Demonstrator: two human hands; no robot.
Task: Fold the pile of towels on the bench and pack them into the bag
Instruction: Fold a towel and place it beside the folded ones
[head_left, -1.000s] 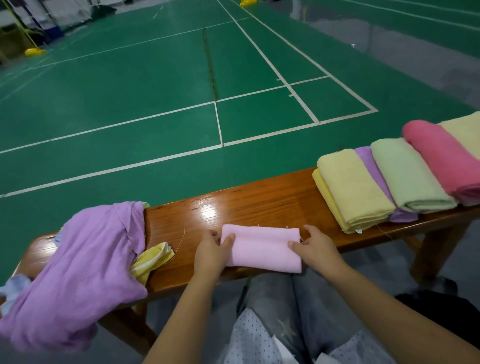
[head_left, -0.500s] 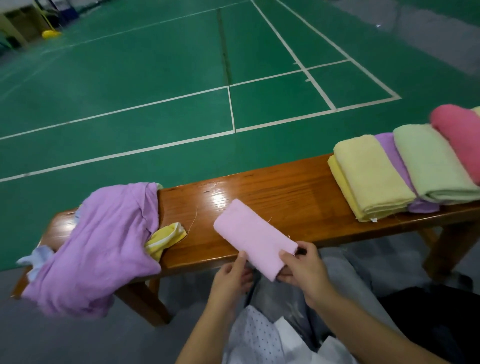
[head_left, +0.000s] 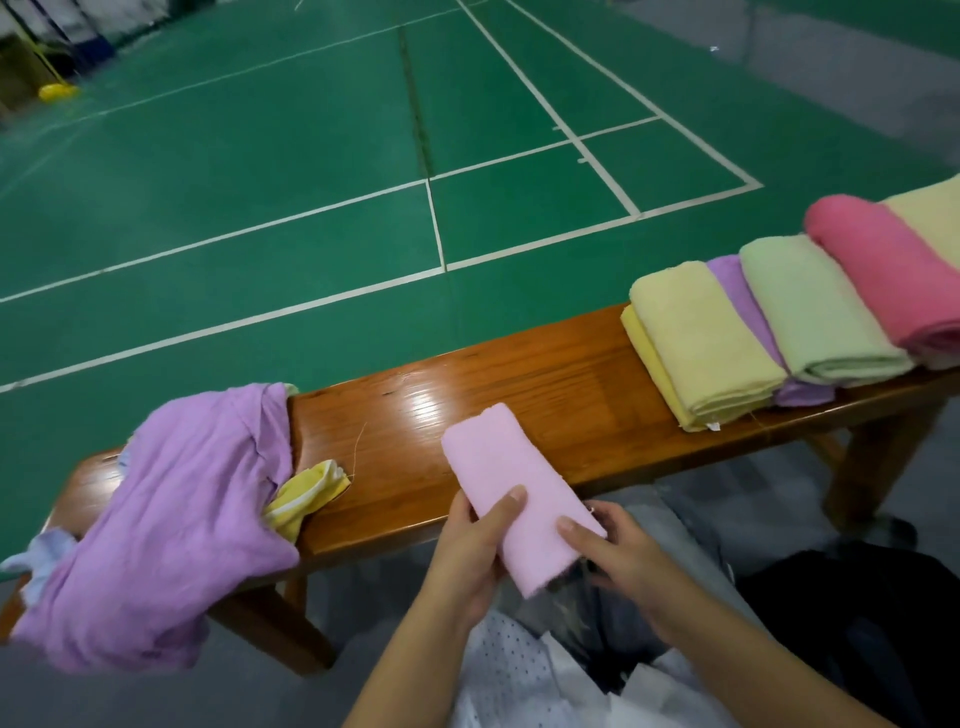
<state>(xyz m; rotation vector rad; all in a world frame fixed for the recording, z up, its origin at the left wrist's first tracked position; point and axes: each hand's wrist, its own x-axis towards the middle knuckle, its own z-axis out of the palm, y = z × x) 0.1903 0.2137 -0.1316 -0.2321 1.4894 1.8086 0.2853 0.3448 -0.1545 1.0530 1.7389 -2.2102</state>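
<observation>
A glossy wooden bench (head_left: 519, 395) stands on the green court floor (head_left: 260, 208). At its left end lies a crumpled purple cloth (head_left: 171, 519) hanging over the front edge, with a yellow cloth (head_left: 306, 493) poking out beneath it. At the right end, folded towels overlap in a row: yellow (head_left: 701, 348), purple (head_left: 737, 291), pale green (head_left: 810, 306), pink (head_left: 893, 270).

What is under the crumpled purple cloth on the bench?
A yellow-and-white cloth pokes out beneath the purple cloth, and a pale blue piece at the left; the rest is covered.
</observation>
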